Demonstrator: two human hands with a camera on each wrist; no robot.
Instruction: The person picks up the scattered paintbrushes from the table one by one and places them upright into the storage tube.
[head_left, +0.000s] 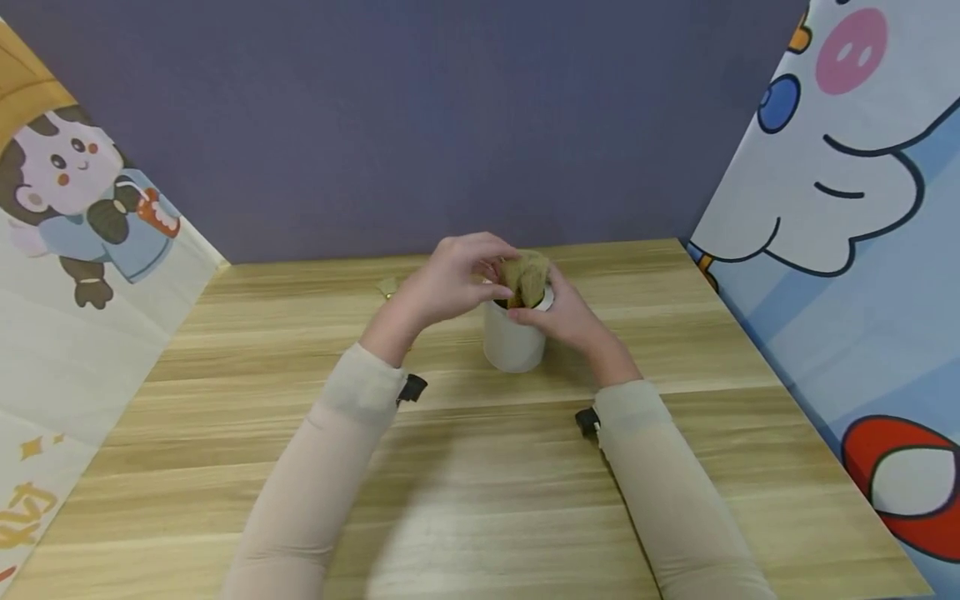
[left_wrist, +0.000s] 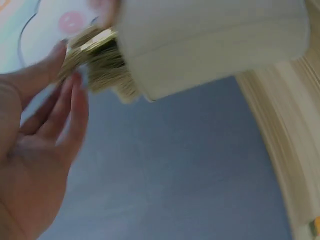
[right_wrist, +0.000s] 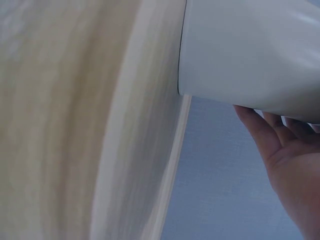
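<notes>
A white cylindrical container [head_left: 513, 346] stands upright on the wooden table, its open mouth facing up. From that mouth sticks a straw-coloured, rough-textured bunch [head_left: 531, 275]; in the left wrist view the bunch [left_wrist: 107, 70] looks bristly, with a shiny gold part. Its lower end is hidden inside the container. My left hand [head_left: 457, 279] pinches the bunch from the left, between thumb and fingers. With its thumb near the rim and fingers round the far side, my right hand [head_left: 573, 321] holds the container. The right wrist view shows those fingers [right_wrist: 260, 130] against the white wall.
Beyond my left forearm, a small straw-coloured piece [head_left: 388, 287] with a gold bit lies on the table [head_left: 480, 517], partly hidden. A dark blue-grey panel [head_left: 450, 125] rises behind the table. Cartoon-printed panels [head_left: 840, 217] flank it on both sides.
</notes>
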